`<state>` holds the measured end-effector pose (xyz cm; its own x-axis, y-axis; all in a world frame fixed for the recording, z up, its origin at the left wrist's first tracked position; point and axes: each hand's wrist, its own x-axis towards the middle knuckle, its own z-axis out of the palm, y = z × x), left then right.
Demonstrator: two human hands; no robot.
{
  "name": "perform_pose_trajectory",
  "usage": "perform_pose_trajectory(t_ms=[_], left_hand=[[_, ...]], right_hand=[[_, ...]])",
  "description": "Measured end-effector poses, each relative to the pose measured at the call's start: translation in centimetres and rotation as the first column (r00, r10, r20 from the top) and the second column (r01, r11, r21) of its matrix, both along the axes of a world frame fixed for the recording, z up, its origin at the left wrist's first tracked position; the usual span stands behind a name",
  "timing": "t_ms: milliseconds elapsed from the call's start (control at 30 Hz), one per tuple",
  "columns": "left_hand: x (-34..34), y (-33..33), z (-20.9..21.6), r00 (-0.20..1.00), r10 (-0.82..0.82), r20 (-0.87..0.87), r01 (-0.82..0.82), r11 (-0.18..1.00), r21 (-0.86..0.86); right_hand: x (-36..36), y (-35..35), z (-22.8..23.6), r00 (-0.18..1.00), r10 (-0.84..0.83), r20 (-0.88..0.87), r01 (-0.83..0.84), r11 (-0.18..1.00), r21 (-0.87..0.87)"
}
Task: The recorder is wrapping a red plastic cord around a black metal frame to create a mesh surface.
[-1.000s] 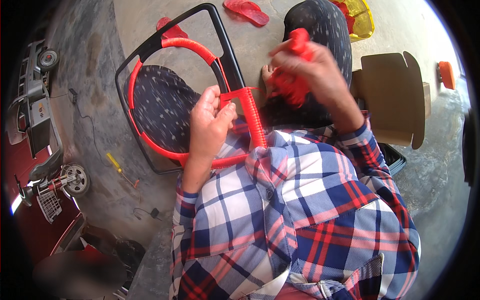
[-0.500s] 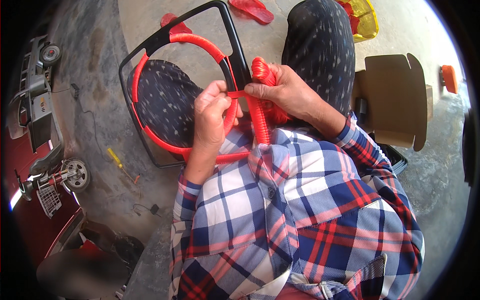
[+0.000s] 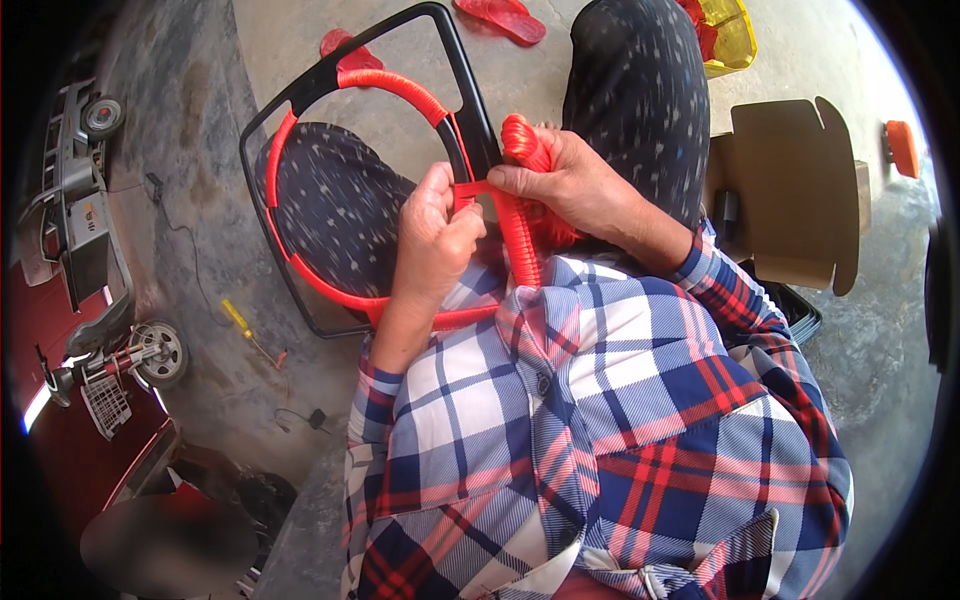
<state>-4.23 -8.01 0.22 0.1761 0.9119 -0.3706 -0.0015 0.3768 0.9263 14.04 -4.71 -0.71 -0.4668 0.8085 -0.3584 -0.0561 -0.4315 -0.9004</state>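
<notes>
A black frame (image 3: 462,62) with rounded corners lies tilted across my lap. Inside it is a ring (image 3: 400,88), mostly wound in glossy red cord, with black showing in gaps. My left hand (image 3: 437,235) is closed at the ring's right side, its thumb and fingers pinching a flat red strand (image 3: 472,188). The strand runs across a black bar to my right thumb. My right hand (image 3: 590,185) is wrapped round a thick bundle of red cord (image 3: 524,145), thumb pressing on the strand. A red-wound bar (image 3: 519,245) runs down toward my shirt. Some left fingertips are hidden.
Right of my knee stands an open cardboard box (image 3: 795,190) with a dark item inside. A yellow basket (image 3: 735,40) and red slippers (image 3: 500,18) are ahead. A yellow-handled screwdriver (image 3: 236,316) lies on the left floor, near a red wheeled vehicle (image 3: 90,370).
My left hand has rolled over, its knuckles swinging right and up beside the ring. The right hand keeps its grip on the cord bundle, nearly still.
</notes>
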Motion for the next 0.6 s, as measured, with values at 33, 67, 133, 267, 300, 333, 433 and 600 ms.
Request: perform_pose_trajectory(t_ms=[33, 67, 133, 267, 300, 333, 433, 600], left_hand=[[0.1, 0.0, 0.1, 1.0, -0.001, 0.0, 0.001, 1.0, 0.001], [0.3, -0.1, 0.3, 1.0, 0.012, 0.012, -0.012, 1.0, 0.003], [0.3, -0.2, 0.4, 0.999, 0.023, 0.023, -0.023, 1.0, 0.005], [0.2, -0.3, 0.5, 1.0, -0.001, -0.028, 0.001, 1.0, -0.005], [0.2, -0.3, 0.6, 0.999, -0.005, -0.037, 0.005, 1.0, -0.008], [0.1, -0.3, 0.5, 0.999, -0.004, -0.036, 0.003, 1.0, -0.007], [0.0, 0.0, 0.3, 0.999, -0.01, -0.047, 0.008, 0.999, -0.045], [-1.0, 0.1, -0.7, 0.952, 0.052, 0.303, 0.0, 0.986, -0.169]], right_hand=[[0.0, 0.0, 0.1, 1.0, -0.009, -0.007, 0.009, 1.0, -0.006], [-0.1, 0.0, 0.2, 1.0, -0.017, -0.014, 0.017, 1.0, -0.011], [0.0, 0.0, 0.2, 1.0, -0.009, 0.007, 0.009, 1.0, -0.002], [-0.1, -0.2, 0.3, 0.999, -0.029, 0.024, 0.028, 0.999, 0.023], [-0.1, -0.2, 0.2, 0.999, -0.028, 0.024, 0.027, 0.999, 0.024], [0.0, -0.1, 0.1, 1.0, -0.014, 0.027, 0.013, 1.0, 0.013], [-0.1, -0.1, 0.0, 0.999, -0.014, 0.035, 0.013, 1.0, 0.013], [0.1, 0.0, 0.1, 1.0, 0.022, 0.013, -0.021, 0.999, -0.041]])
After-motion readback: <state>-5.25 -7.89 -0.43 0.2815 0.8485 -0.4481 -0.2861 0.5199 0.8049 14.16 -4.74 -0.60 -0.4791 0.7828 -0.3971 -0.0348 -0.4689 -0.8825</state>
